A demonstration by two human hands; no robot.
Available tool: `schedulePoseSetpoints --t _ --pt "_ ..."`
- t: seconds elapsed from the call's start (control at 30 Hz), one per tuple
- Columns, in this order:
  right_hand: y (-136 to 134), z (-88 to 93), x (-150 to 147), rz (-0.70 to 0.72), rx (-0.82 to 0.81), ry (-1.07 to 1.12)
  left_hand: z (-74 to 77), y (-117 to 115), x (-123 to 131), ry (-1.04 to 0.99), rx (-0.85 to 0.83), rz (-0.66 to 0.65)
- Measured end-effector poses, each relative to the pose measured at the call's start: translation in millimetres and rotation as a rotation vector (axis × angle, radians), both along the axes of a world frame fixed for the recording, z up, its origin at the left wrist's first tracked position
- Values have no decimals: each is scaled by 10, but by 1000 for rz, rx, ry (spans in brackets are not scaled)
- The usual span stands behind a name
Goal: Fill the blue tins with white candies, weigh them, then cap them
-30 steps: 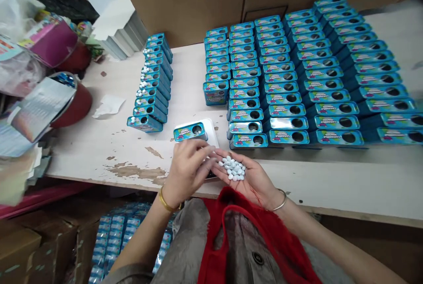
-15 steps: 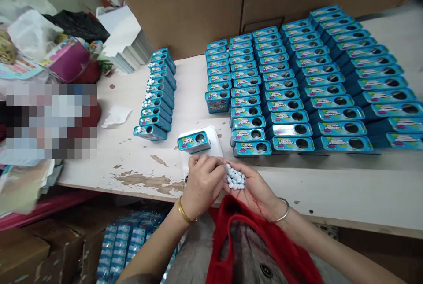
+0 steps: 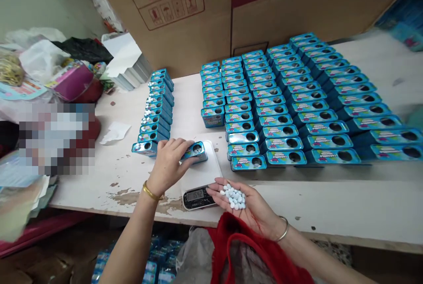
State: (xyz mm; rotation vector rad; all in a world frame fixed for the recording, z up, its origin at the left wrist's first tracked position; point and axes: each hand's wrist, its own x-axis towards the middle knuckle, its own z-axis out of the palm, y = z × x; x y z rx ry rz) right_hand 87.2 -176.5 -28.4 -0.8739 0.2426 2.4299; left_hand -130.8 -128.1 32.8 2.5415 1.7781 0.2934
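My left hand (image 3: 170, 163) rests its fingers on a small blue tin (image 3: 194, 152), which lies on a white digital kitchen scale (image 3: 203, 171). The scale's black display shows digits I cannot read exactly. My right hand (image 3: 246, 202) lies palm up just right of the scale, cupping a heap of small white oval candies (image 3: 235, 197). Each tin has a round hole in its top. A gold bangle circles my left wrist, and a thin silver one circles my right.
Many blue tins (image 3: 291, 112) stand in tight rows on the scuffed white table (image 3: 346, 200), with one more row (image 3: 155, 112) to the left. Cardboard boxes (image 3: 172, 15) stand behind. Plastic bags and a red bowl (image 3: 89, 92) crowd the left. Packs of tins (image 3: 158, 260) lie below.
My left hand has moved off the candies in my right palm and onto the tin on the scale. The scale's display now shows, and the view has tipped upward.
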Motion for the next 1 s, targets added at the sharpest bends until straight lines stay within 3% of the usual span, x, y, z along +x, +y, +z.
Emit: schedulePoseSetpoints --t 0.17,0.3,0.43,0.5,0.6,0.77,0.87,1.0 --pt "20 -38 7 8 -9 -17 -26 481 99 -7 157 -64" --pt "44 -83 93 -6 5 -93 -265 833 198 1 140 -129" --pt "50 -150 222 -10 17 -180 -489 949 256 38 124 -119" --pt "60 -200 257 -13 18 -204 -496 903 233 17 141 -86" --pt "105 -284 237 6 25 -170 -369 714 73 -50 180 -7" --pt "224 -359 118 69 118 -83 -137 194 -531 32 211 252" --pt "247 -375 96 95 158 -92 -143 -99 -904 180 187 419" --pt "204 -384 74 79 219 -142 -231 -318 -1155 291 123 447"
